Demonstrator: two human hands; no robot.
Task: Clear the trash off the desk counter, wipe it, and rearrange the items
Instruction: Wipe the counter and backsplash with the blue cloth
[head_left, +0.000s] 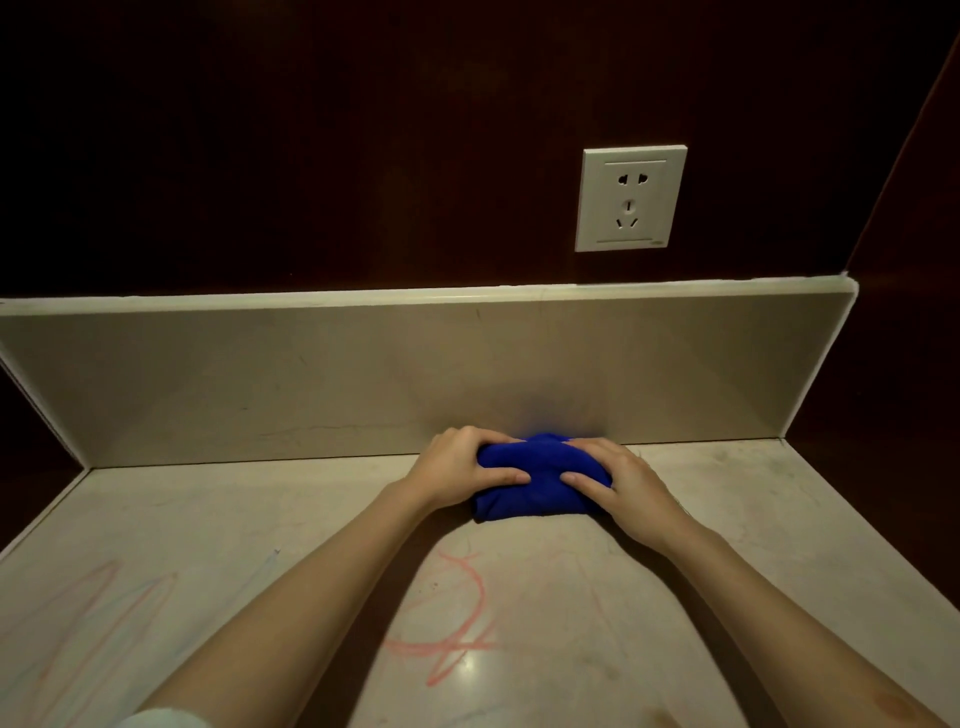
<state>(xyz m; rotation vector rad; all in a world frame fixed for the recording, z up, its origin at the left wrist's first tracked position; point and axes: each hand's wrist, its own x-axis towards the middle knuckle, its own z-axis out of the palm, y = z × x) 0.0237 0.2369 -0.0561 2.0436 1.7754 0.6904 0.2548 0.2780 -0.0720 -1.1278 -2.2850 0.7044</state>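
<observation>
Left hand (460, 467) curled around the left end of the blue cloth (537, 480), thumb lying flat on top, fingers bent over the far side. Right hand (621, 483) curled around the right end the same way, thumb pointing in toward the other thumb. Both hands squeezing and pressing down on the cloth, not spread wide.

Soft, fuzzy cloth, bunched into a fat roll, sitting on the counter (727, 519) right against the low back wall (311, 379). Smooth, pale, shiny stone for the counter and back wall, with a bright spot of light near the front. Red crayon-like scribbles (457, 613) between the arms, and fainter pink and blue lines (98, 618) at the left. Dark brown wall above, with a white square socket (629, 198) on it.

Both bare arms reaching straight forward from the bottom corners, coming close together at the cloth, wrists bent a little down. Bit of white sleeve (166, 719) at the bottom left.
</observation>
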